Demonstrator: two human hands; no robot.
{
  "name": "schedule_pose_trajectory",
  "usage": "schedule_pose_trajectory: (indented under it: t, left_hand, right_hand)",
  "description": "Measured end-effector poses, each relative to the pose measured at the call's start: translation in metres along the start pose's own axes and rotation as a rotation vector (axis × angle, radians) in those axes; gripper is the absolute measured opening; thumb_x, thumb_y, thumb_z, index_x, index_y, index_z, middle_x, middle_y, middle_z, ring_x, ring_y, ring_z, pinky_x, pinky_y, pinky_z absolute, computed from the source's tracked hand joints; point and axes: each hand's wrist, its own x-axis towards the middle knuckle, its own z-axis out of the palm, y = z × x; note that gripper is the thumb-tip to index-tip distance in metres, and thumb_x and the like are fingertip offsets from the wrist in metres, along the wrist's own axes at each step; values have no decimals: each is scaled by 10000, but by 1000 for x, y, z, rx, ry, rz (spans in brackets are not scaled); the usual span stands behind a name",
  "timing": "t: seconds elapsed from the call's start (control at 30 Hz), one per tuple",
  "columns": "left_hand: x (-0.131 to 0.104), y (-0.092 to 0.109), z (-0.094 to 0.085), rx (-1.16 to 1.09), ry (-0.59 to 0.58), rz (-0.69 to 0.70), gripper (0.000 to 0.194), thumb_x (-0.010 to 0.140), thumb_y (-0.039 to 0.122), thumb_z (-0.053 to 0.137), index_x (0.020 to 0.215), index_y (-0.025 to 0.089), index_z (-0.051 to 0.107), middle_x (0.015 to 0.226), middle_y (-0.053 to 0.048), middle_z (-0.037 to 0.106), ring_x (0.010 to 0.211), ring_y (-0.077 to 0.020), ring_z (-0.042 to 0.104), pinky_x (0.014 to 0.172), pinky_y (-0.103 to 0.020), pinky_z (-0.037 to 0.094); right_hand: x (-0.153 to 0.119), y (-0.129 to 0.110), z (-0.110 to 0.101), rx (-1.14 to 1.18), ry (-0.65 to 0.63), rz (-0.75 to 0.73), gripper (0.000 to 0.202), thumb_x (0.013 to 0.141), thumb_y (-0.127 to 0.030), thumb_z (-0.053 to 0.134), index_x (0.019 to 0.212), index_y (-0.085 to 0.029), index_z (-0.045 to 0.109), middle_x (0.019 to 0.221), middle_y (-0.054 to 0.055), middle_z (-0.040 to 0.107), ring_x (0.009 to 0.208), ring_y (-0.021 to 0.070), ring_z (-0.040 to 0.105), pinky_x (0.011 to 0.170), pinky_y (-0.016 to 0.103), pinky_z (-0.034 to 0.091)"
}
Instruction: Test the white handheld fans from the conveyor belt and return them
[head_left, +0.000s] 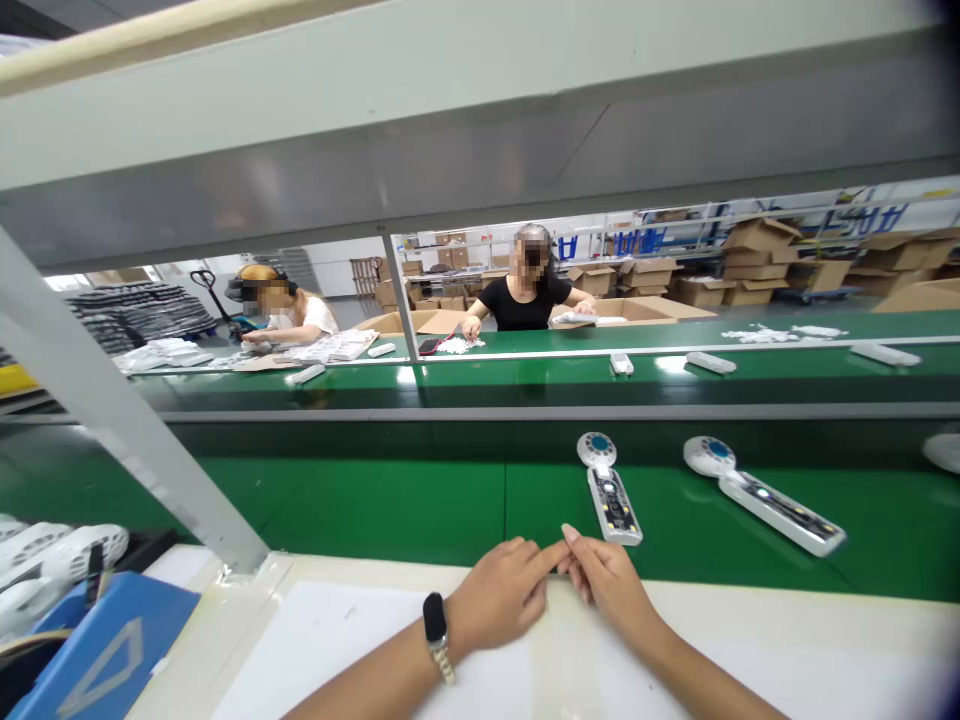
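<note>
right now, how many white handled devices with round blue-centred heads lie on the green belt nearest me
2: one device lies past your right hand; the second device lies to its right. A rounded white object cut off at the right edge may be another.

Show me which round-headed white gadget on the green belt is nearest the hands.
The gadget just beyond the right hand; the second gadget lies farther right, and the white piece at the picture's edge farther still.

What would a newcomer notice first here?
The two bare hands, touching at the fingertips near the bench edge. Just beyond, two white devices with exposed circuitry lie on the green belt. Across it, a person in black handles white parts.
</note>
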Motion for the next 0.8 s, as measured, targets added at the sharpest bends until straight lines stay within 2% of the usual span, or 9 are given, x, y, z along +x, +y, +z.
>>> schedule_pose_trajectory:
  t: [0.8]
  left_hand:
    - [0,0,0,-20,-10,-4,539,807,104,400,1321,218,283,941,-66,575,822,-210,525,793,-374,450]
  right_hand:
    - [1,3,-1,27,-7,-11,508,730,-597,514,486,-152,524,389,-35,426,344,83,370,381,222,265]
